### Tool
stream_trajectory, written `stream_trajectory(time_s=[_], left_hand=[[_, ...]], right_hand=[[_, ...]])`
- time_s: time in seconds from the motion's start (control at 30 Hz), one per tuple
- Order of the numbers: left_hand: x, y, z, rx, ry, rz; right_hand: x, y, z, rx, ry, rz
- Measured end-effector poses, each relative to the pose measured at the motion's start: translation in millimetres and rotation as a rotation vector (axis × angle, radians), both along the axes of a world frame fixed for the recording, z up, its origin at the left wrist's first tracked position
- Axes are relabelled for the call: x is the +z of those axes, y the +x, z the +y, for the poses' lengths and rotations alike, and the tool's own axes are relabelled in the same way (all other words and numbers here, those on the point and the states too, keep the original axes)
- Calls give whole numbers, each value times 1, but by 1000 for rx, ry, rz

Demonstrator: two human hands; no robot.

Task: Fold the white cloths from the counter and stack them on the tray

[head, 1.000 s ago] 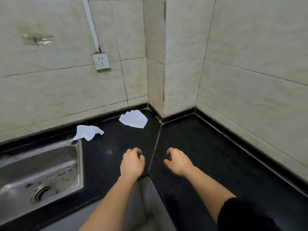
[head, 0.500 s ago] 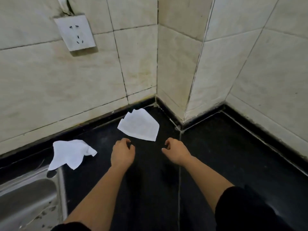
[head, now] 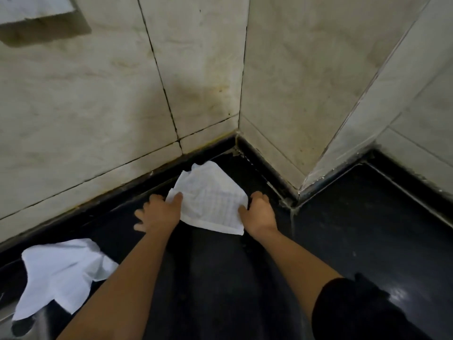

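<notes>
Far white cloth (head: 210, 202): lies flat on the black desk (head: 367, 229), near the tiled wall corner, between both hands.
Left hand (head: 159, 213): thumb on the cloth's left corner, fingers (head: 141, 214) spread wide.
Right hand (head: 259, 211): fingers curled narrow, touching the cloth's right edge; cannot tell whether they pinch it.
Crumpled white cloth (head: 61, 273): on the desk at lower left, untouched.

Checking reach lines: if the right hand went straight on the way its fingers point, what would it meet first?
Probably the black kerb at the tiled wall's foot, past bare counter; the right hand sits beside the white cloth. Depth is unclear.
</notes>
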State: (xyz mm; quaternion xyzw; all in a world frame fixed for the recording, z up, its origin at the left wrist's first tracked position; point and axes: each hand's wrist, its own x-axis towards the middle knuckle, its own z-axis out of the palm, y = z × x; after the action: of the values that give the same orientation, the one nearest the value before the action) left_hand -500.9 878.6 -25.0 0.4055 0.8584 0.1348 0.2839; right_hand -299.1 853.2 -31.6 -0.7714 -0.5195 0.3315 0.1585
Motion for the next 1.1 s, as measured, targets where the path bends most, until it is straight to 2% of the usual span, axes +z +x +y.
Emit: stream_trajectory(time_s=[0.1,0.17,0.27,0.33,0.43,0.53,0.63,0.8,1.0,1.1], left_hand=[[-8,-3,6,42,-31,-108],[-14,-6,7,69,47,-248],[-9,-3,0,154,192,-495],[3,6,-7,241,215,-644],[22,21,-20,355,223,-828],[38,38,-40,305,206,-1007],[54,62,-67,218,162,-1176],[63,118,-126,147,-9,-1271],[91,211,-209,-151,-82,-1308],[83,234,-245,-180,-143,-1330]], right_hand=[[-10,-8,12,-109,1,8],[-14,-12,17,-159,-20,27],[-16,-13,21,-118,6,53],[-11,-9,15,-151,60,192],[11,8,1,-384,87,560],[40,34,-20,-591,37,815],[64,70,-57,-606,-22,913],[89,153,-150,-656,12,949],[105,244,-259,-726,153,902],[96,269,-305,-756,189,881]])
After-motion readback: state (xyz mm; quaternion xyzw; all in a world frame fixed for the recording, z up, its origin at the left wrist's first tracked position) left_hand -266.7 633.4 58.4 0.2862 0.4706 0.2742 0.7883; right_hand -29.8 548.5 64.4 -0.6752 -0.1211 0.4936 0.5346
